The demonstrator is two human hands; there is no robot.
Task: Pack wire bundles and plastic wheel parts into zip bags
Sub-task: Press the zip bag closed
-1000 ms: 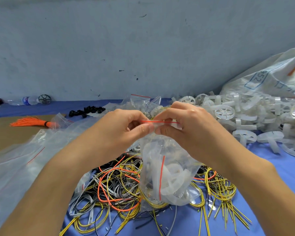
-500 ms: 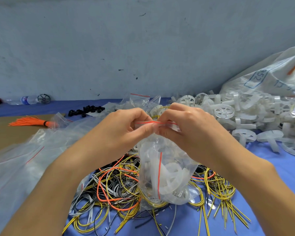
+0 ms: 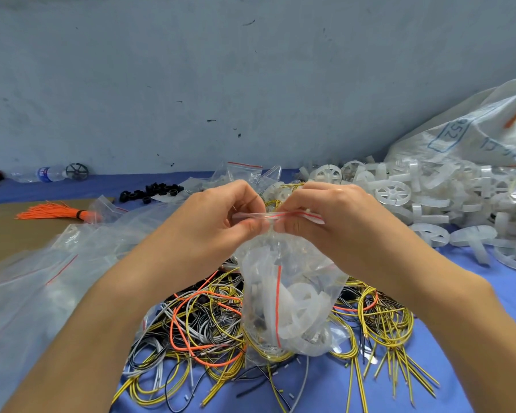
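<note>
A clear zip bag with a red zip line hangs in front of me, holding white plastic wheel parts and some wire. My left hand pinches the left part of its zip strip. My right hand pinches the strip just to the right, thumbs nearly touching at the middle. Under the bag lies a tangle of yellow, orange, grey and black wire bundles on the blue cloth. A heap of white wheel parts covers the right side.
Empty zip bags spread over the left. An orange wire tassel lies on brown cardboard. Black rings, a water bottle and a big woven sack sit along the wall.
Both hands have stayed pinched on the zip strip with only small shifts; the strip now shows a little further out to the right of my right thumb.
</note>
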